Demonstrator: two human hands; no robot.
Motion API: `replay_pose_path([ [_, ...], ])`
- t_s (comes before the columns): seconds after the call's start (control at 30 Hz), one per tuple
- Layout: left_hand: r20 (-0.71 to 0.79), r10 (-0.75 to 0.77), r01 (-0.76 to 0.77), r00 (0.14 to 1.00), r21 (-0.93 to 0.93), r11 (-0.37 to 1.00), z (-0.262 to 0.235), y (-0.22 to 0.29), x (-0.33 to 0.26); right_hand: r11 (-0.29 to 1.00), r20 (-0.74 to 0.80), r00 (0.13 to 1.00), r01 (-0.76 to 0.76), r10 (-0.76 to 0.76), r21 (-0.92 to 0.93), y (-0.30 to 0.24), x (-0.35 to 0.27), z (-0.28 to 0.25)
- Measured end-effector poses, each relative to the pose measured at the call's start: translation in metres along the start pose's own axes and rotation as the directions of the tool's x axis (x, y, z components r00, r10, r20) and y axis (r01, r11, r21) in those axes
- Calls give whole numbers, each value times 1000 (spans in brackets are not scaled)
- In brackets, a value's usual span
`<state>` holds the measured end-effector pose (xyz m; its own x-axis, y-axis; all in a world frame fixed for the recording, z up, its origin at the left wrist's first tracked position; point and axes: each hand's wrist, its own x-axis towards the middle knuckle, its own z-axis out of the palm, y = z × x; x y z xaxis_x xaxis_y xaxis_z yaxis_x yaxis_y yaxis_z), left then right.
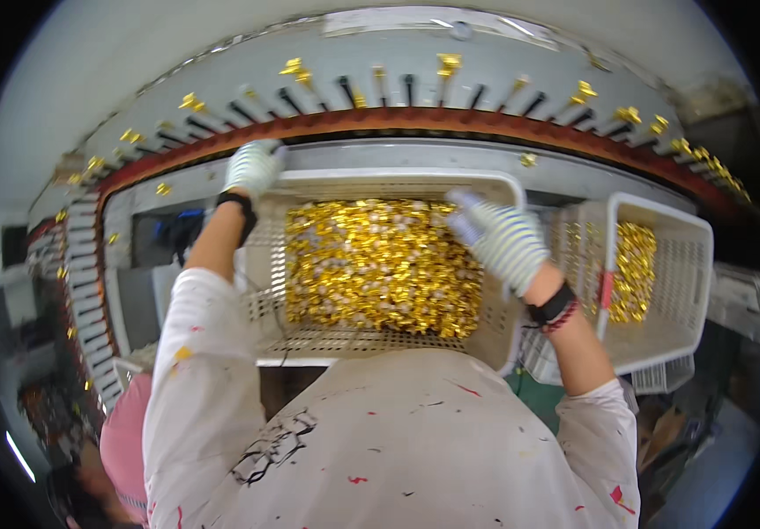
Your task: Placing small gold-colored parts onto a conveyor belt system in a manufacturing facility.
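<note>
My left hand (257, 167), in a striped knit glove, is at the far left corner of a white plastic crate (380, 181), close to the conveyor edge. Its fingers are blurred, so what they hold, if anything, is unclear. My right hand (505, 238), gloved the same way, reaches in over the crate's right wall. Its blurred fingertips hang above the far right part of a heap of small shiny gold pieces (380, 264); whether one is gripped cannot be made out.
A curved conveyor (433, 117) with upright black pegs runs across the far side, some pegs topped with gold pieces (449, 63). Another white crate (675, 264) with gold pieces stands at right. One loose gold piece (528, 160) lies on the ledge. Someone in pink (126, 441) is at lower left.
</note>
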<state>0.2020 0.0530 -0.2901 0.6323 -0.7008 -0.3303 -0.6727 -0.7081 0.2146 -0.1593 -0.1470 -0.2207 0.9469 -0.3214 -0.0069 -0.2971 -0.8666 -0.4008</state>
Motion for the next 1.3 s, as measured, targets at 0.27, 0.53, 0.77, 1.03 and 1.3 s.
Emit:
replay_pose_path([
  [0.27, 12, -88, 88, 996, -20, 996, -1, -6, 0, 734, -526, 766, -587, 369, -341, 131, 70, -102],
  [0.53, -110, 20, -20, 994, 1, 1000, 2, -13, -1, 790, -488, 791, -544, 370, -282, 115, 62, -55],
  [0.77, -18, -33, 33, 999, -32, 999, -5, -5, -4, 997, -402, 913, -57, 75, 59, 40, 17, -44],
  [1.03, -59, -8, 9, 998, 25, 1000, 2, -2, 10, 605, -345, 814, -578, 467, -547, 228, 55, -114],
  [1.3, 34, -45, 46, 998, -38, 998, 2, -17, -1, 937, -184, 951, -283, 247, -205, 55, -1, -44],
])
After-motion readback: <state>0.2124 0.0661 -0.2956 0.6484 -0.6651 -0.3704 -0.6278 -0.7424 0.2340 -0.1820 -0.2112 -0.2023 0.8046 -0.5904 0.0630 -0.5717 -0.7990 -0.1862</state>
